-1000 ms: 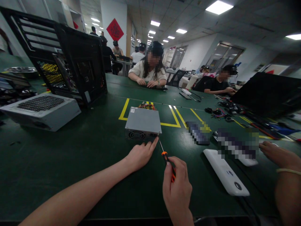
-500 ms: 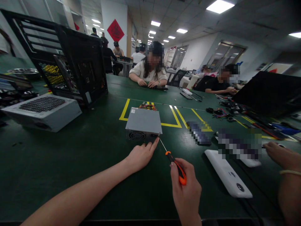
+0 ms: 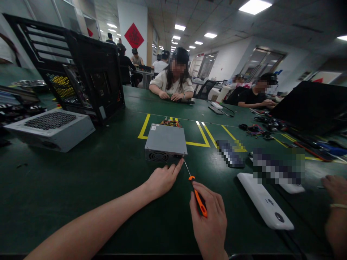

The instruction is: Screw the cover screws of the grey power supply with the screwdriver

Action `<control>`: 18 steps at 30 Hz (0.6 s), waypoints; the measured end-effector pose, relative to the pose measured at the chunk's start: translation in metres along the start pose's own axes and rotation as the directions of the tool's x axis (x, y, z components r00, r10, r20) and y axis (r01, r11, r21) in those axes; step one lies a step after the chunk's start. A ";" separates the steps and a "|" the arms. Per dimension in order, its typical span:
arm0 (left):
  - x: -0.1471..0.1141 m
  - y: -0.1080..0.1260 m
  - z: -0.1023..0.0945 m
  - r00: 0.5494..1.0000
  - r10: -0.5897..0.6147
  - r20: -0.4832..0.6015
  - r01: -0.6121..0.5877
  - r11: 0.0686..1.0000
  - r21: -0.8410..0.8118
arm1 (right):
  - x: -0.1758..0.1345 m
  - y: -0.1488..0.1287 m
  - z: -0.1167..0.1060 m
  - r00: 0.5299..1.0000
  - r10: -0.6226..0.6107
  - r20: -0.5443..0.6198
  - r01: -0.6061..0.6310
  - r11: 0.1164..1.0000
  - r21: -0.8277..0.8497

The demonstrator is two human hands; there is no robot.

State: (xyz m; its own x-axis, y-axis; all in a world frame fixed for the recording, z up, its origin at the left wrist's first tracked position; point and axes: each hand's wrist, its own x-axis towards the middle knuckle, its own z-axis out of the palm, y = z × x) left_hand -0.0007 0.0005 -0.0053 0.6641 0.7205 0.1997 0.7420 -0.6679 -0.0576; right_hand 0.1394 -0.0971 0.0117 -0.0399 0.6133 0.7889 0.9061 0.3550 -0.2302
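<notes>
Touching one PSU (image 3: pixel 166 139), one screwdriver (image 3: pixel 192 178)

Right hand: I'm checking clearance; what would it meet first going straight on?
Likely the central grey box, at its near right corner: the right hand points its screwdriver there. The left hand is close; depth unclear.

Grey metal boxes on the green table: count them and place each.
2: the central box beyond the left hand, and the left-side box in front of the black computer case. Others could be hidden behind it.
</notes>
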 end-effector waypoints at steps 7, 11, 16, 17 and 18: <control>-0.001 0.001 -0.001 1.000 -0.003 -0.028 0.003 1.000 0.019 | -0.003 -0.001 0.001 0.969 0.240 0.058 -0.246 0.959 0.141; -0.001 0.000 -0.002 1.000 0.002 -0.031 -0.002 1.000 0.012 | -0.004 -0.001 0.000 0.956 0.285 0.063 -0.291 0.949 0.119; 0.000 0.001 0.000 1.000 -0.011 -0.011 0.011 1.000 0.021 | -0.003 -0.001 -0.002 0.956 0.283 0.075 -0.291 0.945 0.152; 0.000 0.001 0.000 1.000 -0.013 -0.008 0.013 1.000 0.020 | -0.003 -0.002 -0.002 0.943 0.322 0.088 -0.332 0.929 0.165; 0.000 0.001 0.001 1.000 -0.014 -0.005 0.014 1.000 0.019 | -0.003 -0.002 -0.002 0.927 0.361 0.101 -0.373 0.911 0.173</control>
State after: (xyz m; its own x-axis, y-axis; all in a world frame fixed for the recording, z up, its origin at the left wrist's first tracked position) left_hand -0.0002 -0.0001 -0.0059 0.6532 0.7288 0.2051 0.7528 -0.6541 -0.0733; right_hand 0.1388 -0.1013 0.0107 0.2470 0.7682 0.5906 0.7677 0.2168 -0.6030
